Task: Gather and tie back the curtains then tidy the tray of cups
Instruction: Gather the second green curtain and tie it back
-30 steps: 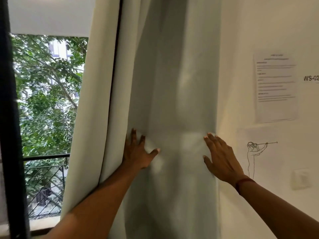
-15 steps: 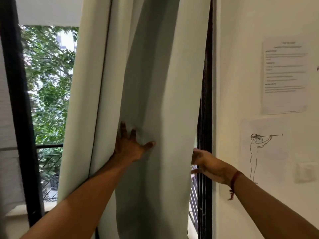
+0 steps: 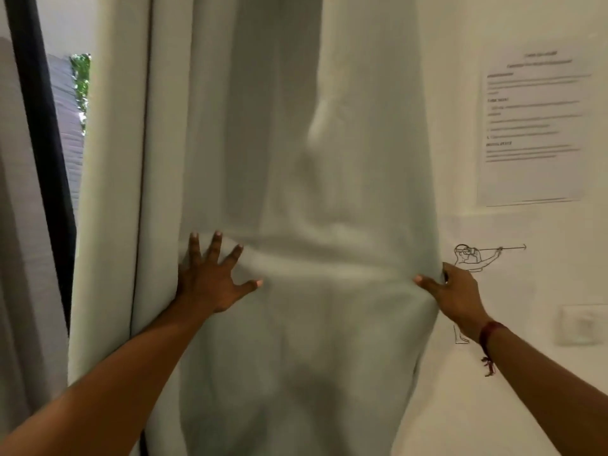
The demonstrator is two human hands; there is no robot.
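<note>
Pale curtain (image 3: 296, 159) hangs bunched, filling mid-frame; printed sheet (image 3: 529, 126) on the wall right of it, dark window frame (image 3: 42, 159) left of it. Left hand (image 3: 210, 284) flat on the curtain's left folds, fingers spread. Right hand (image 3: 457, 297) at the curtain's right edge, thumb in front and fingers hidden behind the cloth, apparently pinching it.

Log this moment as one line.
step: gather curtain | left hand: spread flat, pressing curtain | right hand: gripping its right edge | tied: not yet
</note>
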